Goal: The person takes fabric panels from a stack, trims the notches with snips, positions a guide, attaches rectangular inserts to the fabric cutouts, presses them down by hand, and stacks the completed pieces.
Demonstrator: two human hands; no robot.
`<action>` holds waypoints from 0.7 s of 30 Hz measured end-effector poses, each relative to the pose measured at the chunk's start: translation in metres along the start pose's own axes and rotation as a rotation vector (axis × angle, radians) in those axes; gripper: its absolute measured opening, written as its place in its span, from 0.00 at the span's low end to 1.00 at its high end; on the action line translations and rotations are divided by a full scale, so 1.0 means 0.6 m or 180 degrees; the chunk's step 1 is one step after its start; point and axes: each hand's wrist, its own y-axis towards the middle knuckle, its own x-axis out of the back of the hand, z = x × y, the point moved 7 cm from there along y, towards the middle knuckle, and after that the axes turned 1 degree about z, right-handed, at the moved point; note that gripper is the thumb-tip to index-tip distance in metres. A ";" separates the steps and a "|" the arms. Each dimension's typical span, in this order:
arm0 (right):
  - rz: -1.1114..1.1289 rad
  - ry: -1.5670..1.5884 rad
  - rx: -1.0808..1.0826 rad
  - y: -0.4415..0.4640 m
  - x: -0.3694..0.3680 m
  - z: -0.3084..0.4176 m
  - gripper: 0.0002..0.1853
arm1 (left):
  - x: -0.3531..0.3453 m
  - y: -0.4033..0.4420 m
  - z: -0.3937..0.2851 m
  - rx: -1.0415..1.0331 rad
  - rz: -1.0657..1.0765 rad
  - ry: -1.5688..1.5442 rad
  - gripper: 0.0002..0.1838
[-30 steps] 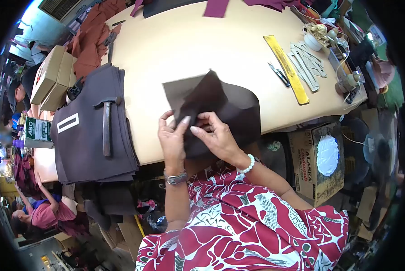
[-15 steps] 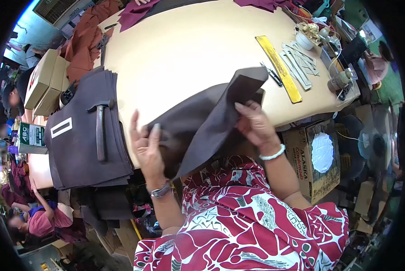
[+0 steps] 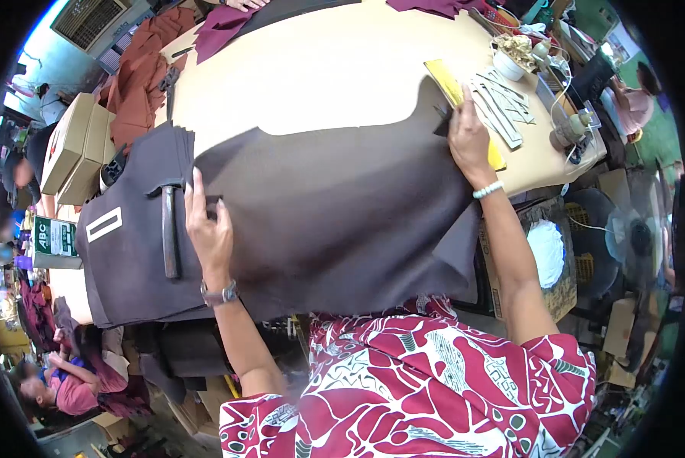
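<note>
A broad dark brown sheet, leather-like point(image 3: 342, 206), is spread between my two hands, over the table's front edge and against my lap. My left hand point(image 3: 209, 233) holds its left edge, fingers stretched upward and thumb apart. At the upper right edge, my right hand point(image 3: 471, 145) grips the sheet between fingers and thumb, over a yellow ruler point(image 3: 443, 80). Left of my left hand lies a stack of similar dark sheets point(image 3: 136, 282). On that stack are a hammer point(image 3: 170, 233) and a small white rectangular frame point(image 3: 103, 224).
Grey-white strips point(image 3: 503, 107) and a white bowl point(image 3: 508, 65) occupy the table's right side. Rust-coloured pieces point(image 3: 136, 84) and cardboard boxes point(image 3: 69, 145) are at the left. Another person's hand point(image 3: 245, 4) rests on maroon material point(image 3: 219, 29) at the far edge.
The folded sheet has been opened out wide. My right hand moved up and right, and my left hand moved left. The sheet now covers the knife-like tool near the ruler.
</note>
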 end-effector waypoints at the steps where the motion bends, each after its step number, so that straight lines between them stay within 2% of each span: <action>1: -0.0346 -0.0088 0.0514 0.006 -0.012 0.005 0.27 | -0.019 0.010 0.016 0.0021 0.0078 0.0103 0.33; 3: -0.0316 -0.0066 0.0728 0.022 -0.044 0.003 0.28 | -0.059 0.020 0.046 -0.0014 0.0249 0.0297 0.35; 6: -0.0033 -0.0260 0.0896 0.047 -0.081 0.018 0.28 | -0.112 0.015 0.097 0.0074 0.0672 0.1210 0.33; 7: 0.0094 -0.0404 0.0887 0.049 -0.091 0.020 0.28 | -0.103 0.017 0.075 0.0178 0.0675 0.1631 0.32; 9: -0.0187 -0.0786 0.1089 0.049 -0.082 0.039 0.27 | -0.087 0.003 0.014 0.0381 0.0666 0.2460 0.31; 11: -0.0251 -0.1104 0.1065 0.040 -0.056 0.077 0.28 | -0.105 -0.022 -0.042 0.0038 0.0682 0.1596 0.32; 12: -0.0003 -0.0859 0.1056 0.020 -0.044 0.102 0.28 | -0.114 -0.039 -0.071 -0.0116 0.0699 0.1161 0.33; 14: 0.0739 -0.0089 0.1151 -0.043 -0.027 0.154 0.29 | -0.147 -0.077 -0.117 -0.0210 0.1288 0.0666 0.36; 16: 0.1455 0.0104 0.1243 -0.129 -0.030 0.191 0.33 | -0.183 -0.115 -0.119 -0.0115 0.1662 0.0666 0.38; 18: 0.1970 0.0173 0.1130 -0.187 -0.042 0.181 0.35 | -0.181 -0.120 -0.123 -0.0050 0.1600 0.0761 0.40; 21: 0.1783 -0.0352 0.1194 -0.201 -0.019 0.128 0.35 | -0.166 -0.130 -0.127 0.0103 0.1666 0.0759 0.41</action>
